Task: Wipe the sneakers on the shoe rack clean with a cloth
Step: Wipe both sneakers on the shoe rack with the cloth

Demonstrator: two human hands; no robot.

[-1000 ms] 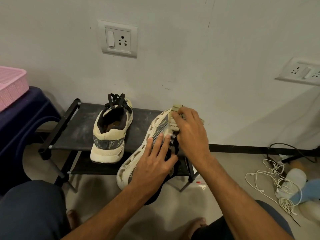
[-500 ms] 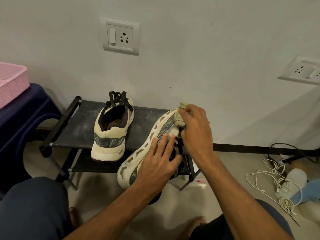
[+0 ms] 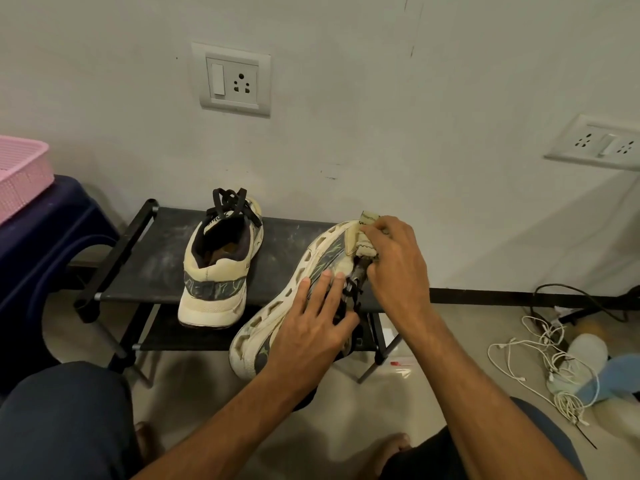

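Noted on the top shelf of the black shoe rack (image 3: 152, 268), left part: upright sneaker (image 3: 218, 271), cream with a dark patterned band, heel near, toe toward the wall, black laces loose at the far end. Standing free, touched by neither hand.

Noted on the right part of the same shelf: tilted sneaker (image 3: 258, 336), rolled onto its side, cream sole facing left, toe far, heel overhanging the near edge of the rack.

Left hand (image 3: 311, 327): laid flat on the side of the tilted sneaker, fingers straight and slightly spread, thumb on the lace side.

Right hand (image 3: 398, 268): fingers curled tight round a bunched pale cloth (image 3: 367, 244), pressed against the toe end of the tilted sneaker.

Lower shelf of the rack dark, contents not made out.

Recorded elsewhere: wall socket (image 3: 231, 80) above the rack; second socket (image 3: 599, 143) far right; pink basket (image 3: 20, 168) on a dark blue stool (image 3: 45, 237) at left; tangled white cables (image 3: 547, 362) on the floor at right.
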